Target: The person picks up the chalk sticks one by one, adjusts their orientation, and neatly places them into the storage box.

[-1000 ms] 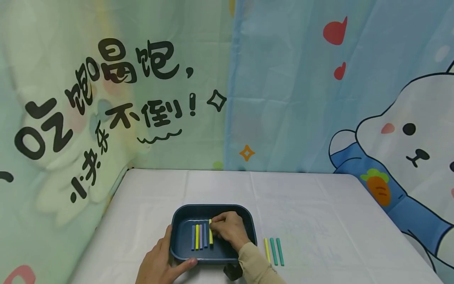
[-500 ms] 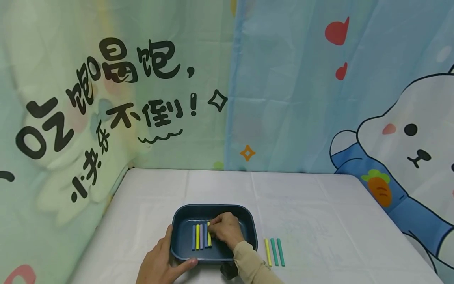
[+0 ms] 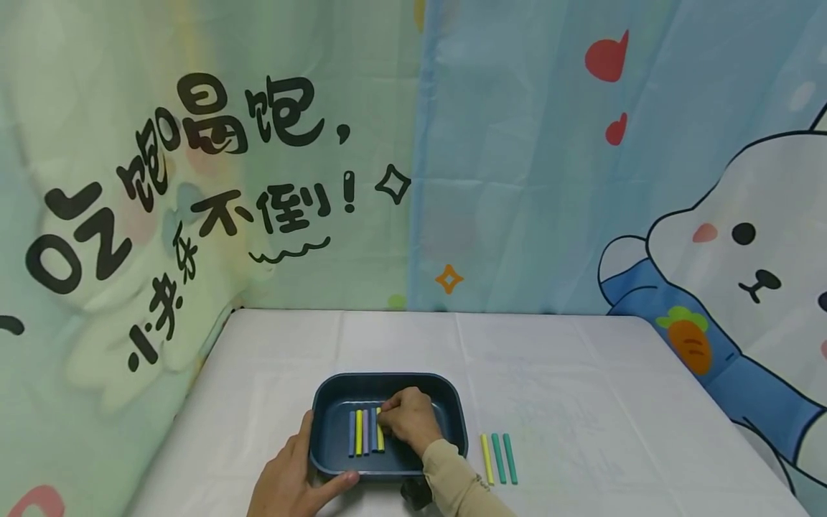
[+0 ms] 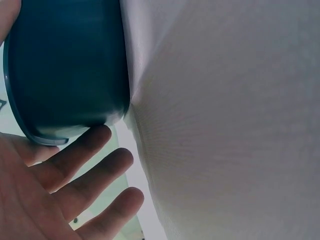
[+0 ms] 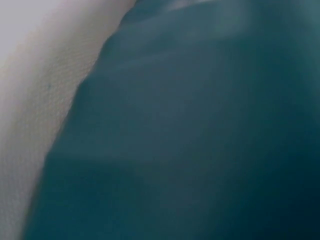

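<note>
A dark blue tray (image 3: 334,431) sits on the white table. Inside, several slim chalk sticks stand side by side in a row: a blue stick (image 3: 352,434), a yellow one (image 3: 359,434), a purple one (image 3: 365,432) and another blue one (image 3: 373,431). At the row's right end my right hand (image 3: 413,422) pinches a yellow chalk stick (image 3: 380,439) by its far end, partly hidden by the fingers. My left hand (image 3: 291,470) steadies the tray's near left corner, thumb along the front, extended fingers (image 4: 95,175) against the side wall.
Right of the tray, a yellow chalk stick (image 3: 487,459) and two green chalk sticks (image 3: 504,459) lie on the white cloth (image 3: 581,431). A black wrist camera (image 3: 416,494) hangs below the right sleeve. A printed curtain (image 3: 517,179) backs the table.
My right hand has shifted slightly left and nearer with the yellow chalk stick, closing the gap to the blue one beside it. The left hand and tray have stayed put.
</note>
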`<state>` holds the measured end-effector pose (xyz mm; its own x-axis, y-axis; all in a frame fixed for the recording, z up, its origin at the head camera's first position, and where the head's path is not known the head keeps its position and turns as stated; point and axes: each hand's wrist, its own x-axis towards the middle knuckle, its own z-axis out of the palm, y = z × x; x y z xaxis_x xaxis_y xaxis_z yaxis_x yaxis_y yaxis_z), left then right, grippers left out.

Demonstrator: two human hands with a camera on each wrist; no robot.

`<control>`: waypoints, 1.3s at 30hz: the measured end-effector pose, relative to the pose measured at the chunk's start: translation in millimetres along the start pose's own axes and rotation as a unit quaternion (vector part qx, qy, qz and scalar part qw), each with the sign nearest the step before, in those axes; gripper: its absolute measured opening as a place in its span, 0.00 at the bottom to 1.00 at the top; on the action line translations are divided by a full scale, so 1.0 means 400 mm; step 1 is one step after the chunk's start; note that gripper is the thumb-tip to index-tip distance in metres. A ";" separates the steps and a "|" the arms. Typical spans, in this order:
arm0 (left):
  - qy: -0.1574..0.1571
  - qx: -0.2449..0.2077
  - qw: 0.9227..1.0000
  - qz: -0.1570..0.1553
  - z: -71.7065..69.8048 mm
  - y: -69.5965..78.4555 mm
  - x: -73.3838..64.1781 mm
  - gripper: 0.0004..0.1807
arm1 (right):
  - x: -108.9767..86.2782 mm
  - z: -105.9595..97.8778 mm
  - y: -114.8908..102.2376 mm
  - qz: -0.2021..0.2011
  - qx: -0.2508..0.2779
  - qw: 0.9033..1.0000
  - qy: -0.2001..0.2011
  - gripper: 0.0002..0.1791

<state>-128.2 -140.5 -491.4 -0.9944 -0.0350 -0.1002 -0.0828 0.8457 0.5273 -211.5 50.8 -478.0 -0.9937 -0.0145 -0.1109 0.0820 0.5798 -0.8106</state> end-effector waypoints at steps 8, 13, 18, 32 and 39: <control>-0.003 0.004 1.000 -0.002 0.003 0.004 0.002 0.72 | -0.003 -0.019 0.005 -0.005 -0.013 1.000 0.006 0.05; -0.004 0.002 1.000 -0.011 0.004 0.005 0.002 0.73 | -0.007 -0.041 0.000 -0.002 -0.018 1.000 0.005 0.08; -0.009 0.004 1.000 -0.021 0.004 0.007 0.001 0.74 | -0.011 -0.066 -0.001 -0.018 -0.018 1.000 0.004 0.09; -0.014 0.010 1.000 -0.026 0.003 0.010 0.002 0.74 | -0.038 -0.145 0.007 -0.034 0.018 0.999 -0.002 0.14; -0.009 0.011 0.999 -0.029 0.004 0.013 -0.001 0.74 | -0.053 -0.188 0.029 -0.024 0.047 0.999 0.000 0.15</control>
<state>-128.2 -135.2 -490.0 -0.9865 -0.0760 -0.1452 -0.1396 0.8542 0.5009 -195.2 119.0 -441.8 -0.9967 -0.0404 -0.0700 0.0405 0.4998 -0.8652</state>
